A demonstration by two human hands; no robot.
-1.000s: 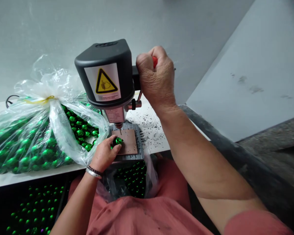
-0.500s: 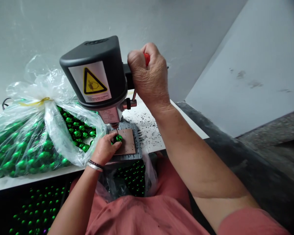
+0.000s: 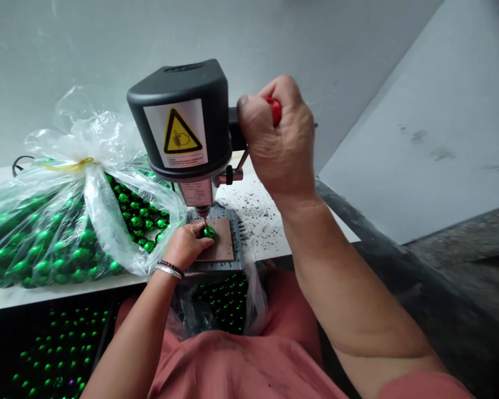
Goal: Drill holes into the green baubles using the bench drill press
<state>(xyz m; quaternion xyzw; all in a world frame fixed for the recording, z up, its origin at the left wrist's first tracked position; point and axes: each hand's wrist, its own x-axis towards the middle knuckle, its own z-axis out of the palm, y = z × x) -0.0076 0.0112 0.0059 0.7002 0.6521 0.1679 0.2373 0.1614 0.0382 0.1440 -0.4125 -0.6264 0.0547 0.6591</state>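
Observation:
A black drill press (image 3: pixel 183 116) with a yellow warning triangle stands on the white table. Its thin bit points down at a shiny green ball (image 3: pixel 208 232) on a brown board (image 3: pixel 222 244), which lies on the grey metal base (image 3: pixel 238 257). Thumb and fingers of my left hand (image 3: pixel 187 243) pinch the ball from its left side. My right hand (image 3: pixel 280 138) is wrapped round the red knob (image 3: pixel 274 111) of the press's lever, to the right of the motor housing. Whether the bit tip is inside the ball cannot be made out.
A clear plastic bag (image 3: pixel 95 199) of green balls, tied with yellow string, lies left of the press. Dark shavings (image 3: pixel 260 213) litter the white table (image 3: pixel 286 244). More green balls sit below the table edge, at lower left and above my lap.
The view has shifted, so the press and both hands appear farther right. Both hands keep their holds, the left on the ball and the right on the red knob.

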